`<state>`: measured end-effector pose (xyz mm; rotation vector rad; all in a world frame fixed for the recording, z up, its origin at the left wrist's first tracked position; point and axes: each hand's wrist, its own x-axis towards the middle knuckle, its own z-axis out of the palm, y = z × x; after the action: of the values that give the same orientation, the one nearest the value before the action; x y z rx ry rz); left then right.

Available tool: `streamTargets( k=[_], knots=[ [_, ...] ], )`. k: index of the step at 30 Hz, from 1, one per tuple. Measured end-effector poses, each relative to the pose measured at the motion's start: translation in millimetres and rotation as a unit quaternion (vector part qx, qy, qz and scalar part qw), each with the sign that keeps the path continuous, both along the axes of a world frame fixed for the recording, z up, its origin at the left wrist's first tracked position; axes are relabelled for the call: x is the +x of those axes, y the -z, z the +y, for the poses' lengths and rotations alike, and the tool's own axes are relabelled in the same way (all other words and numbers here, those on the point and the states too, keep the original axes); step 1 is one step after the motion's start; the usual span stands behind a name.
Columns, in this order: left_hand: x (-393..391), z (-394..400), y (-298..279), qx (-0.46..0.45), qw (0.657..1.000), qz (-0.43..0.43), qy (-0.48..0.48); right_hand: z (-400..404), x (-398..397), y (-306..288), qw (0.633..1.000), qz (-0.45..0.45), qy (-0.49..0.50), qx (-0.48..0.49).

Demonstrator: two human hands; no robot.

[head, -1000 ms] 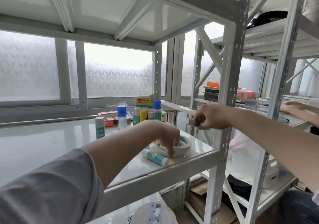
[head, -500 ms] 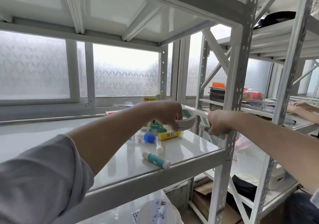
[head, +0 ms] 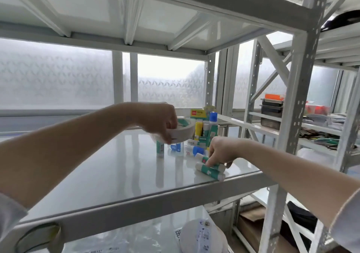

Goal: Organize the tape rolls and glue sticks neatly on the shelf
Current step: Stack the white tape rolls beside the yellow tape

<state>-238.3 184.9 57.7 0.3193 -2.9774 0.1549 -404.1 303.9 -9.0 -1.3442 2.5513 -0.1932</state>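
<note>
Holding the tape roll (head: 184, 131) clear above the shelf (head: 116, 176), the left hand (head: 161, 122) has its grip closed round the rim; below and right of it the right hand (head: 221, 151) pinches one of two lying glue sticks (head: 209, 170). Behind both grips more sticks (head: 204, 128) stand clustered, some toppled — I'd judge barely halfway, nothing lined up yet

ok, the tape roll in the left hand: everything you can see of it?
The tape roll is a wide white ring, paper-like, with a green-and-white inner core. The left hand holds it tilted above the shelf, fingers curled round its near rim. It hangs in front of the upright glue sticks; contact with them cannot be told.
</note>
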Motion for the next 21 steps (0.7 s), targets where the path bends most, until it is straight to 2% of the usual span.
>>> streamTargets(
  k=[10, 15, 21],
  knots=[
    [105.4, -43.7, 37.8, 0.044, 0.994, -0.019, -0.096, -21.8, 26.5, 3.6, 0.997, 0.056, 0.041, 0.023],
    [129.1, -52.0, 50.5, 0.052, 0.991, -0.024, -0.124, -43.2, 35.0, 5.0, 0.986, 0.163, -0.003, -0.019],
    [141.0, -63.3, 61.5, 0.072, 0.987, -0.029, -0.14, -70.3, 29.1, 26.3, 0.951, 0.298, -0.056, -0.061]
  ],
)
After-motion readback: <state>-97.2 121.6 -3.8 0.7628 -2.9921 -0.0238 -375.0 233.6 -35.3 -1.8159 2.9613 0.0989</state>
